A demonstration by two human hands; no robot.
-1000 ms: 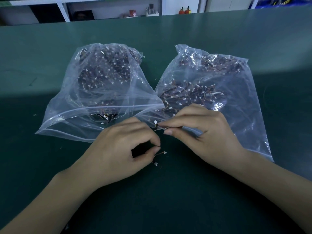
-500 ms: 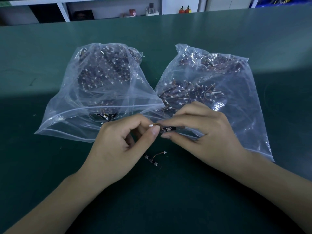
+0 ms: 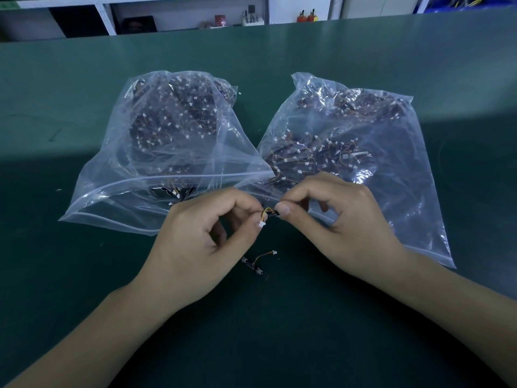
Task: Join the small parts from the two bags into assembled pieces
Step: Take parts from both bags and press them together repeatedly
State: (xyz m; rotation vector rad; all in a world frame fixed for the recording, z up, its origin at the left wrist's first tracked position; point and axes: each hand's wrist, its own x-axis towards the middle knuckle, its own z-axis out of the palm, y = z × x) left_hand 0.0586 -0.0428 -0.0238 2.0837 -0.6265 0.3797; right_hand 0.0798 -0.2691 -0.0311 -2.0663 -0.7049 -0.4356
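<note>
Near the middle of the green table [image 3: 84, 275], the left hand [image 3: 201, 247] and right hand [image 3: 344, 228] meet, both pinching one small wired part [image 3: 268, 214] between thumb and fingertips, its white plug hanging below. A second wired part [image 3: 258, 261] lies on the table just nearer. Behind them lie the left bag [image 3: 156, 152] and right bag [image 3: 363, 147], both full of parts.

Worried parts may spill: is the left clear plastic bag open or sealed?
Open: the left clear plastic bag gapes at its mouth, zip strips apart.
</note>
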